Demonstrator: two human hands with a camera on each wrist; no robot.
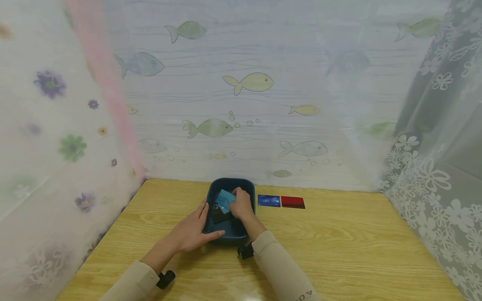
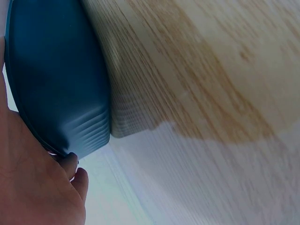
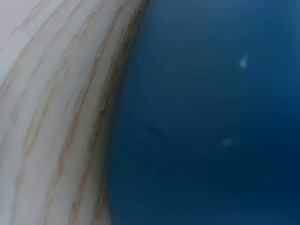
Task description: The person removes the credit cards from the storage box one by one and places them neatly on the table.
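Observation:
A dark blue bin point(image 1: 230, 239) stands on the table, its outer wall point(image 2: 61, 70) filling the left of the left wrist view. My left hand point(image 1: 192, 232) lies along the bin's left side and near rim, fingers spread; in the left wrist view the hand point(image 2: 37, 183) touches the rim. Inside the bin, my right hand point(image 1: 242, 203) pinches a light blue card point(image 1: 226, 198). Under it lie another light blue card, partly covered, and a dark item point(image 1: 221, 215). The right wrist view shows only the blurred bin wall point(image 3: 201, 117) and no fingers.
Right of the bin, a blue card point(image 1: 269, 201) and a red card with a dark strip point(image 1: 292, 202) lie side by side on the wooden table point(image 1: 339, 242). Curtains with fish and flowers hang behind and at both sides.

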